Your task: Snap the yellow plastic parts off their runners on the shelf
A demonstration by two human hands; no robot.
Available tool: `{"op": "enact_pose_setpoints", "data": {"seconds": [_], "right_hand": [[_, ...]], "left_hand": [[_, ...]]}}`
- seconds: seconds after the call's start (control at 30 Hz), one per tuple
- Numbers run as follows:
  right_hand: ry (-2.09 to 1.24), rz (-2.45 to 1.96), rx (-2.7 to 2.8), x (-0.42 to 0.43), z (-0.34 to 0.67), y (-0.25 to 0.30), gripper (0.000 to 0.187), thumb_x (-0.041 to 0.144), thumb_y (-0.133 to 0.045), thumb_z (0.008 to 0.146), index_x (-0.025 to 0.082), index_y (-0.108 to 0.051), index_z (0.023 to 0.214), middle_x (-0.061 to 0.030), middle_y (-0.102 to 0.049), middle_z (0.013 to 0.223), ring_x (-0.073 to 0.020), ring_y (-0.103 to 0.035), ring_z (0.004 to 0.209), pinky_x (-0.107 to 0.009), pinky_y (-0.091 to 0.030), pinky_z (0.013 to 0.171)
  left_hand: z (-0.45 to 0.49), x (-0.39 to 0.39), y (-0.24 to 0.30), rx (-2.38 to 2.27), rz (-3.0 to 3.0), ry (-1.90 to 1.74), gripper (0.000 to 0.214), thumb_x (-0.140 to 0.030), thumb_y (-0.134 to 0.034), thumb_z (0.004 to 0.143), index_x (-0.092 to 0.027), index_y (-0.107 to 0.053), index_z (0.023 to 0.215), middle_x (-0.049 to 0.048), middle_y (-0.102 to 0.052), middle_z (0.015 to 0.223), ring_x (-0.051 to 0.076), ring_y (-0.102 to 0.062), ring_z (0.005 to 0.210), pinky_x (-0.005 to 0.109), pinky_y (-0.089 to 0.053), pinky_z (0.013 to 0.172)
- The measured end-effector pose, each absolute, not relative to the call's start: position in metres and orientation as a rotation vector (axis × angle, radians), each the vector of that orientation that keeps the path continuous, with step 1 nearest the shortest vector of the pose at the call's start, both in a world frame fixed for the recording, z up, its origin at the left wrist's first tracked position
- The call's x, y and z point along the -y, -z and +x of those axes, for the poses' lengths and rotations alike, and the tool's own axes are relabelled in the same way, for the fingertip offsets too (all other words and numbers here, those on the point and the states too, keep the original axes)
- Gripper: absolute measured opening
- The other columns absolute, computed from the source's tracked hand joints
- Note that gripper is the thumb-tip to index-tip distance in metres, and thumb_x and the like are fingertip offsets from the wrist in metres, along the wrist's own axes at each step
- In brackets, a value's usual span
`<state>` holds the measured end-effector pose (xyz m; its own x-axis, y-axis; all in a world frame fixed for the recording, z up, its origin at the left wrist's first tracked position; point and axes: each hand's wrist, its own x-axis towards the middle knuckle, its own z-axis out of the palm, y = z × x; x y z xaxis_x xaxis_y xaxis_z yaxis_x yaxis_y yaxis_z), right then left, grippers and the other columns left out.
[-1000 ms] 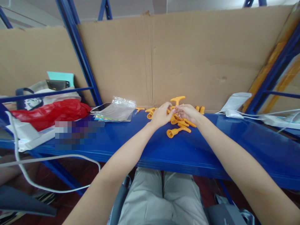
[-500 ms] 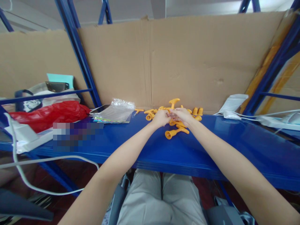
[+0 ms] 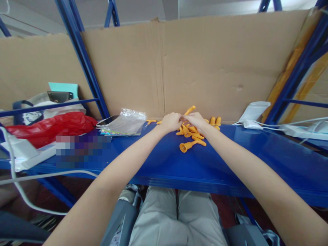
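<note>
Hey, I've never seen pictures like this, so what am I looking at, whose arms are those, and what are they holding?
There's no machine here: these are a person's bare left hand and right hand. The camera is worn on their head, looking forward and down, so you see roughly what they see. The hands meet over a blue tabletop. An orange piece sticks up just behind them and may be held, but the fingers hide the grip. More orange pieces lie nearby, one with a wide, open end. Farther left are a clear plastic bag and something red and crumpled. A cardboard panel stands behind.
</note>
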<state>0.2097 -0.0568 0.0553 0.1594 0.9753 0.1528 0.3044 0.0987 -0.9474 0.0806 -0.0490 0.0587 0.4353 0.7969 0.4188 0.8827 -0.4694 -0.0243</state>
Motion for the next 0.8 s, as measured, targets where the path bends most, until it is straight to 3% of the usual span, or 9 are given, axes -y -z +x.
{"op": "enact_pose_setpoints", "data": {"seconds": [0.13,0.33,0.5,0.67,0.8], "right_hand": [[-0.699,-1.408,1.509,0.054,0.210,-0.057,0.019,0.022,-0.062,0.090,0.013,-0.068,0.074,-0.0078,-0.074,0.086,-0.0125,-0.067,0.069,-0.022,-0.048,0.062],[-0.338,-1.235,1.837,0.041,0.253,-0.039,0.013,0.020,-0.062,0.086,0.016,-0.073,0.081,-0.0048,-0.074,0.079,-0.0177,-0.068,0.080,-0.030,-0.053,0.079],[-0.055,-1.303,1.872,0.030,0.297,-0.005,0.019,0.020,-0.056,0.084,0.019,-0.074,0.087,-0.0063,-0.076,0.093,-0.0215,-0.070,0.088,-0.038,-0.054,0.087],[0.164,-1.271,2.012,0.027,0.315,0.015,0.020,0.024,-0.056,0.087,0.022,-0.074,0.094,-0.0091,-0.074,0.105,-0.0240,-0.068,0.104,-0.042,-0.051,0.097],[0.226,-1.302,2.113,0.032,0.313,0.015,0.022,0.024,-0.054,0.091,0.019,-0.073,0.102,-0.0119,-0.072,0.110,-0.0242,-0.067,0.107,-0.041,-0.051,0.097]], "left_hand": [[0.076,0.042,-0.068,1.489,-2.413,0.442,0.036,-0.030,-0.046,0.094,-0.011,-0.075,0.106,0.0177,-0.075,0.106,0.027,-0.070,0.103,0.034,-0.054,0.088],[0.025,0.008,-0.085,1.878,-2.139,0.422,0.036,-0.027,-0.046,0.094,-0.010,-0.073,0.111,0.0153,-0.076,0.101,0.025,-0.070,0.102,0.029,-0.053,0.086],[-0.030,-0.019,-0.070,2.099,-2.025,0.298,0.037,-0.029,-0.047,0.093,-0.010,-0.074,0.110,0.0160,-0.076,0.093,0.025,-0.072,0.094,0.028,-0.053,0.084],[-0.044,-0.036,-0.040,2.164,-1.986,0.220,0.038,-0.030,-0.051,0.090,-0.010,-0.072,0.115,0.0215,-0.072,0.115,0.032,-0.067,0.112,0.033,-0.054,0.088],[-0.041,-0.045,-0.023,2.221,-2.004,0.215,0.043,-0.037,-0.046,0.093,-0.011,-0.069,0.117,0.0222,-0.069,0.122,0.031,-0.065,0.115,0.033,-0.053,0.090]]}}
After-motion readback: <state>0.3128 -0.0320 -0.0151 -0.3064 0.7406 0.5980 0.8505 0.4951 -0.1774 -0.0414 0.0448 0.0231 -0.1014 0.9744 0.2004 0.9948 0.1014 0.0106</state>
